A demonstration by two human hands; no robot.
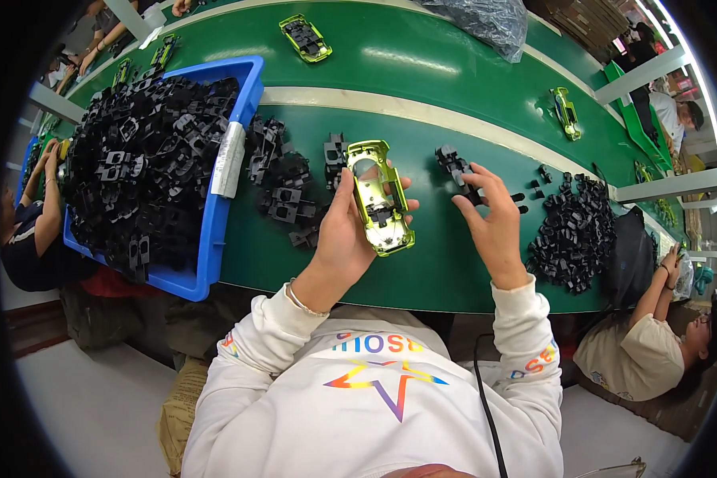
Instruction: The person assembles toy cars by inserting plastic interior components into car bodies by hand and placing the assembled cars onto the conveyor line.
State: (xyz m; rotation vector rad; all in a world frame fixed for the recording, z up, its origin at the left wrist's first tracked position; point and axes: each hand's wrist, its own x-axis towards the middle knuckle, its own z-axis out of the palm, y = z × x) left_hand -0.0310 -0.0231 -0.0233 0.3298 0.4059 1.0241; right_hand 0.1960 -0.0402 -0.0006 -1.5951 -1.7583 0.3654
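My left hand (343, 237) is closed around a bright green toy car body shell (370, 221), its hollow inside facing up. A small black plastic part sits inside the lower half of the shell. To the right, my right hand (498, 219) hovers low over the table, thumb and fingers apart. Between and just beyond its fingertips lies a black plastic part (452, 163); whether the fingers touch it I cannot tell. Left of the shell, loose black frame-shaped parts (288, 205) are scattered on the green table (410, 287).
A blue bin (207, 239) heaped with black parts stands at left. A pile of small black parts (573, 235) lies at right. Beyond a pale strip, green car shells (304, 38) rest on a green surface, near a plastic bag (486, 24). People sit at both sides.
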